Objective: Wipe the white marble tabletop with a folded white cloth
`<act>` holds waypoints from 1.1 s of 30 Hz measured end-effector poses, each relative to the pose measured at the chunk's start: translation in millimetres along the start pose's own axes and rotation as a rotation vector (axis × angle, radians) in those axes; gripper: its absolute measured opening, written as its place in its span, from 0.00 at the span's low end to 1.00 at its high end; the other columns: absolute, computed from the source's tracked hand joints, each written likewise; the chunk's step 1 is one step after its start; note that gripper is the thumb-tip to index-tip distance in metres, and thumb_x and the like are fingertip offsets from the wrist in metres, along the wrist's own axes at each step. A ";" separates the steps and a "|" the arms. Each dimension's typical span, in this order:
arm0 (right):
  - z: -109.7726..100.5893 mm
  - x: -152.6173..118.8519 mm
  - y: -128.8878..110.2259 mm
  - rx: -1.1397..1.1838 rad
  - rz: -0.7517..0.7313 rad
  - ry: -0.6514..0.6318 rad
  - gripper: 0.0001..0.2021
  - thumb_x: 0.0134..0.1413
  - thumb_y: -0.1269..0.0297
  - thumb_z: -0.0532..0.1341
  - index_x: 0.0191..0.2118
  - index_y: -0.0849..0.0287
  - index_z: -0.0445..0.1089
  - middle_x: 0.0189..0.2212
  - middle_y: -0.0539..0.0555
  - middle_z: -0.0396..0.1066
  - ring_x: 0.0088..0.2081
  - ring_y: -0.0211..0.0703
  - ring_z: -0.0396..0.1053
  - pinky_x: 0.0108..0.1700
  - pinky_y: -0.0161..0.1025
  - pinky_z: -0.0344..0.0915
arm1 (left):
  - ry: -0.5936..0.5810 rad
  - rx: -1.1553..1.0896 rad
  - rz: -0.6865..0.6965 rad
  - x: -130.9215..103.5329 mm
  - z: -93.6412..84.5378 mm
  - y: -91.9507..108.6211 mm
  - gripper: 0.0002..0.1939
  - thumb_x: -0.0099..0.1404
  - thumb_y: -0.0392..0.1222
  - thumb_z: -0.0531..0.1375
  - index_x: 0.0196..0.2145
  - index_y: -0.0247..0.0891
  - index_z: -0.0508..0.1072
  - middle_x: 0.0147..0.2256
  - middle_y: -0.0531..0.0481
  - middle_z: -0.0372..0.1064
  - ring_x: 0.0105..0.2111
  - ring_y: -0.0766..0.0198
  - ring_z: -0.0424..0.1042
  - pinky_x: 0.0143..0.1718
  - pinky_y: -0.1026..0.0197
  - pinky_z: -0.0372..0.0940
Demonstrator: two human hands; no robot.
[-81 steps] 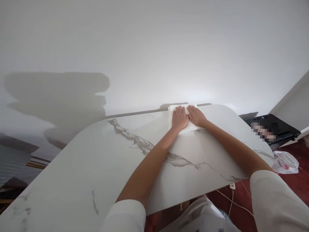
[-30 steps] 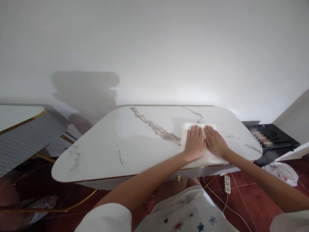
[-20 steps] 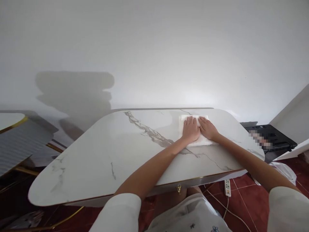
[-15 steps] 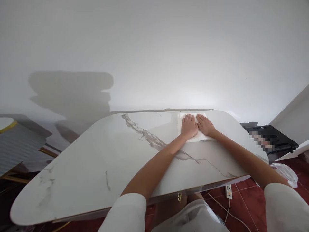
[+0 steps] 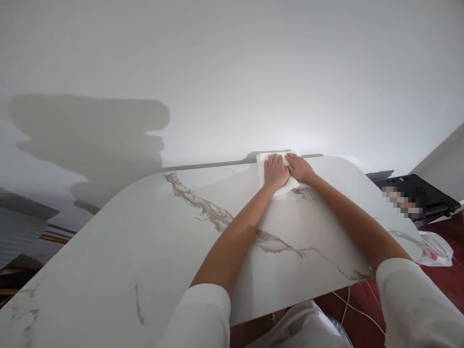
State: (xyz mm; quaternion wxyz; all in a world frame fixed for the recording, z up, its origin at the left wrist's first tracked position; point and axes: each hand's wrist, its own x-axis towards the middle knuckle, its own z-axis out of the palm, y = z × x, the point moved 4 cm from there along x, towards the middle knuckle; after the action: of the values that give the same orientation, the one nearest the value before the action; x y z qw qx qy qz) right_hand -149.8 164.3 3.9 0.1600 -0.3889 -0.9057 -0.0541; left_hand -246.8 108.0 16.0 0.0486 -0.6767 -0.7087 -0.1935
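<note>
A white cloth [image 5: 261, 170] lies on the white marble-patterned tabletop [image 5: 174, 246], at its far edge near the wall. My left hand [image 5: 276, 173] presses down on the cloth with the fingers stretched forward. Beside it, my right hand [image 5: 300, 168] rests on the cloth's right part, its fingers extended and pointing to the left hand. The two hands touch or nearly touch at the thumbs. Part of the cloth is hidden under them.
A pale wall [image 5: 232, 72] rises right behind the table. To the right stands a black case-like object [image 5: 435, 193], partly blurred out, above a clear plastic bag [image 5: 437, 249]. White cables [image 5: 357, 309] run over the red floor. A grey ribbed object [image 5: 21, 237] is at the left.
Both hands have pushed the cloth away from me, up to the table's far edge. My view has shifted closer over the table.
</note>
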 end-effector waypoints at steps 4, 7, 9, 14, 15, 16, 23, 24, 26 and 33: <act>2.6 5.1 10.0 0.028 0.010 -0.009 0.26 0.63 0.67 0.42 0.63 0.74 0.56 0.64 0.66 0.56 0.64 0.56 0.53 0.63 0.53 0.51 | -0.021 0.014 0.019 13.5 5.4 0.7 0.26 0.68 0.40 0.43 0.61 0.31 0.59 0.64 0.40 0.54 0.64 0.51 0.51 0.63 0.49 0.48; 1.4 0.2 24.1 0.049 0.017 -0.031 0.27 0.64 0.66 0.42 0.63 0.74 0.56 0.64 0.66 0.55 0.65 0.54 0.51 0.64 0.51 0.51 | -0.039 0.019 0.053 19.5 10.6 11.0 0.26 0.68 0.40 0.43 0.61 0.30 0.59 0.64 0.39 0.54 0.64 0.51 0.51 0.63 0.50 0.48; 0.2 -4.7 36.3 0.050 0.038 -0.036 0.27 0.64 0.65 0.42 0.63 0.74 0.55 0.64 0.66 0.55 0.65 0.54 0.51 0.64 0.50 0.50 | -0.046 0.015 0.074 23.0 14.2 21.1 0.26 0.69 0.41 0.43 0.61 0.30 0.58 0.64 0.39 0.54 0.64 0.51 0.50 0.63 0.50 0.48; -0.2 -11.0 58.4 0.039 0.087 -0.021 0.26 0.64 0.65 0.42 0.63 0.72 0.57 0.64 0.65 0.56 0.65 0.53 0.52 0.65 0.51 0.50 | -0.050 0.002 0.107 31.4 20.5 38.3 0.25 0.69 0.41 0.43 0.60 0.31 0.59 0.63 0.40 0.55 0.63 0.52 0.51 0.62 0.50 0.49; -0.1 -11.0 59.6 0.037 0.092 -0.019 0.26 0.64 0.64 0.42 0.63 0.71 0.57 0.64 0.64 0.56 0.65 0.53 0.52 0.65 0.52 0.50 | -0.049 0.001 0.109 32.2 20.9 39.0 0.25 0.69 0.41 0.43 0.60 0.31 0.60 0.63 0.40 0.55 0.63 0.52 0.52 0.62 0.50 0.49; -0.1 -10.8 59.8 0.032 0.094 -0.018 0.26 0.65 0.64 0.42 0.63 0.70 0.57 0.64 0.63 0.56 0.65 0.53 0.52 0.65 0.52 0.51 | -0.048 0.000 0.112 32.4 21.1 39.0 0.25 0.68 0.41 0.43 0.60 0.31 0.60 0.63 0.40 0.56 0.63 0.52 0.52 0.62 0.50 0.50; -4.7 -21.2 49.0 0.011 0.095 -0.042 0.27 0.65 0.64 0.42 0.64 0.72 0.54 0.65 0.64 0.53 0.66 0.52 0.49 0.66 0.51 0.49 | -0.019 0.014 0.103 15.0 16.9 39.0 0.26 0.68 0.40 0.43 0.61 0.30 0.58 0.64 0.39 0.53 0.64 0.51 0.50 0.63 0.50 0.48; -5.6 -25.1 46.8 0.014 0.084 -0.041 0.27 0.64 0.64 0.42 0.64 0.72 0.54 0.65 0.65 0.53 0.66 0.53 0.49 0.66 0.51 0.49 | -0.020 0.015 0.103 10.3 15.8 40.1 0.26 0.68 0.40 0.43 0.62 0.29 0.58 0.64 0.38 0.52 0.64 0.51 0.50 0.63 0.50 0.48; -7.4 -34.2 42.5 0.016 0.063 -0.031 0.27 0.64 0.64 0.42 0.64 0.73 0.54 0.66 0.66 0.52 0.67 0.53 0.49 0.66 0.52 0.49 | -0.024 0.016 0.107 -0.3 12.8 43.1 0.27 0.69 0.41 0.43 0.62 0.30 0.57 0.65 0.38 0.52 0.65 0.51 0.49 0.63 0.49 0.48; -16.0 -72.4 22.9 0.027 0.058 -0.027 0.28 0.64 0.62 0.42 0.65 0.72 0.54 0.66 0.65 0.52 0.67 0.53 0.48 0.65 0.53 0.50 | -0.045 0.021 0.110 -42.8 -0.7 54.0 0.27 0.69 0.41 0.43 0.63 0.27 0.56 0.65 0.36 0.50 0.65 0.47 0.48 0.63 0.48 0.48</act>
State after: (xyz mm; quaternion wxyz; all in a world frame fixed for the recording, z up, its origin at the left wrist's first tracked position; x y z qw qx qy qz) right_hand -82.5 126.8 -5.7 0.1546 -0.4134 -0.8968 -0.0318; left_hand -190.8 68.1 13.7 0.0505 -0.7182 -0.6734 -0.1678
